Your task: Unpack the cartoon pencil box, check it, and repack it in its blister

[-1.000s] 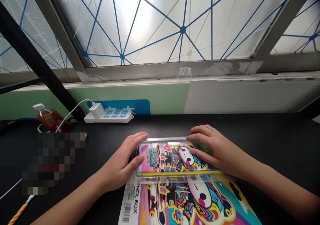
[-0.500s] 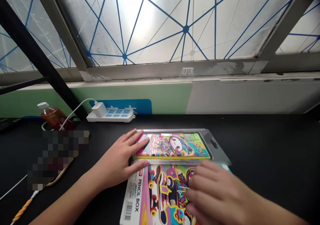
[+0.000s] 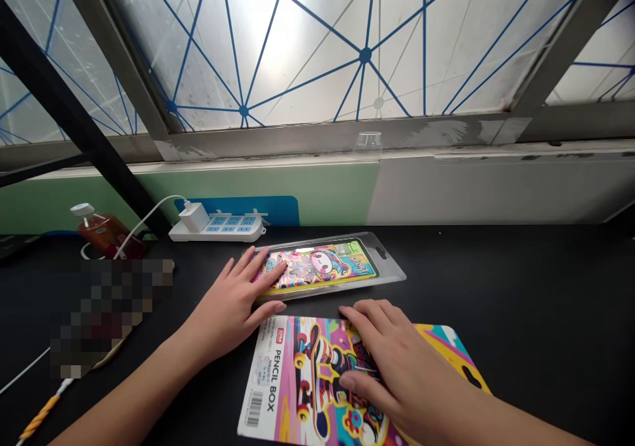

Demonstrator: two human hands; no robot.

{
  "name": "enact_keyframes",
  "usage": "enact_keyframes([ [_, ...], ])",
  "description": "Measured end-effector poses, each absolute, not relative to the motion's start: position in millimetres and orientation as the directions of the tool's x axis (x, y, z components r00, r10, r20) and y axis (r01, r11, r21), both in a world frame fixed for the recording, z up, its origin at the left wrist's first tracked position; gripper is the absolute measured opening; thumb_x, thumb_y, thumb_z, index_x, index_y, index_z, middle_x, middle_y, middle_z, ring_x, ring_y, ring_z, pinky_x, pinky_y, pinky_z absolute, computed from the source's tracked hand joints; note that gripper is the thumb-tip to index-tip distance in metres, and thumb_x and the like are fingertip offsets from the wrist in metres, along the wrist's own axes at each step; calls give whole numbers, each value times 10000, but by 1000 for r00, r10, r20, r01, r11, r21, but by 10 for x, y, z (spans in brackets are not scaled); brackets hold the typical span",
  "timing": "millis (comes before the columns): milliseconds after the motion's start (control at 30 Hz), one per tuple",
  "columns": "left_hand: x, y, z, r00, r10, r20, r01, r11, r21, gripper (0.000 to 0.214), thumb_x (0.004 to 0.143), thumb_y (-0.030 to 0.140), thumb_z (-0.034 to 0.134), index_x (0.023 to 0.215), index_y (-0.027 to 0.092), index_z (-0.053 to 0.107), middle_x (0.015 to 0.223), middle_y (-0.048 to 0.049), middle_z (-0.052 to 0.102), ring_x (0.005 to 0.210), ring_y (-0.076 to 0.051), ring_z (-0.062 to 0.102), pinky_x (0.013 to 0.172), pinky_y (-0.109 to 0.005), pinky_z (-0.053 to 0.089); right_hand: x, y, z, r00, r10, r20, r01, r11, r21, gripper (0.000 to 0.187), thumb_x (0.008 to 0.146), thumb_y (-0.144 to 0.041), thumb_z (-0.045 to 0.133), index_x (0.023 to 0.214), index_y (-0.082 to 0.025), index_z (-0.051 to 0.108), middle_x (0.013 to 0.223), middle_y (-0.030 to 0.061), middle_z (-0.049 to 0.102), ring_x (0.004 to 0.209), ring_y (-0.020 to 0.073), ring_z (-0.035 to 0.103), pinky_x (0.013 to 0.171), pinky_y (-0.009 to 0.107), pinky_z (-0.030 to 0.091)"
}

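A colourful pencil box with a cartoon figure lies in a clear plastic blister shell on the black desk. My left hand rests its spread fingers on the shell's left end, thumb near the card below. Nearer to me is the printed backing card, marked "PENCIL BOX", with a skateboard picture and a barcode. Across its middle lies my right hand, palm down with fingers stretched out, covering part of the print. A gap of desk separates shell and card on the right.
At the back left stand a white power strip with a plugged-in charger and a bottle of reddish-brown liquid. A white cable with an orange wrap runs down the left. A clear cup sits on the window ledge.
The shell with the pencil box has moved away from me and left, tilting slightly, apart from the card. My right hand has gone from curled and blurred to flat on the card.
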State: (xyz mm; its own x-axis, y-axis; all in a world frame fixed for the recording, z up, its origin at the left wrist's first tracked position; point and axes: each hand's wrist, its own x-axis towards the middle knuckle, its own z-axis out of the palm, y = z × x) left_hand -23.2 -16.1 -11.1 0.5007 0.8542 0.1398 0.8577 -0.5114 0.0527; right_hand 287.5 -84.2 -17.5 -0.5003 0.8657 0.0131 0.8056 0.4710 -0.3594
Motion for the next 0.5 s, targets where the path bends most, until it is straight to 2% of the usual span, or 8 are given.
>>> enact_keyframes([
  [100, -288, -132, -95, 491, 865, 106, 863, -500, 79, 605, 1107, 589, 451, 1679, 414, 359, 1781, -84, 268, 1637, -418, 223, 1206, -715, 376, 2898, -776, -207, -468, 875, 121, 810, 480, -337, 421, 1034, -550, 585, 1207, -180, 690, 1146, 150, 697, 1039, 349, 643, 894, 569, 565],
  [200, -317, -139, -47, 492, 867, 75, 862, -498, 94, 597, 1123, 574, 397, 1690, 399, 336, 1784, -79, 247, 1643, -394, 206, 1229, -721, 325, 2915, -728, -212, -467, 866, 177, 803, 500, -324, 300, 1041, -497, 601, 938, -215, 617, 965, 91, 668, 873, 284, 623, 762, 455, 548],
  [367, -310, -159, 21, 475, 879, 43, 865, -475, 159, 552, 1155, 510, 271, 1640, 332, 466, 1764, -87, 294, 1636, -343, 240, 1240, -691, 329, 2966, -761, -168, -489, 848, 204, 762, 529, -372, 243, 984, -433, 717, 951, -239, 574, 815, 23, 680, 716, 222, 626, 610, 312, 457],
  [433, -319, -154, 20, 464, 884, 53, 868, -466, 169, 537, 1156, 494, 272, 1577, 306, 548, 1745, -103, 348, 1628, -346, 269, 1229, -702, 343, 3028, -756, -70, -504, 839, 205, 738, 541, -403, 179, 1002, -405, 670, 997, -243, 595, 762, 1, 678, 666, 199, 617, 593, 291, 425],
  [500, -342, -141, 3, 459, 886, 71, 870, -464, 167, 498, 1155, 460, 286, 1432, 275, 656, 1720, -119, 408, 1617, -351, 311, 1217, -716, 353, 3146, -686, 76, -505, 840, 200, 726, 538, -428, 212, 1027, -442, 590, 956, -246, 627, 714, -8, 661, 628, 179, 589, 599, 291, 405],
])
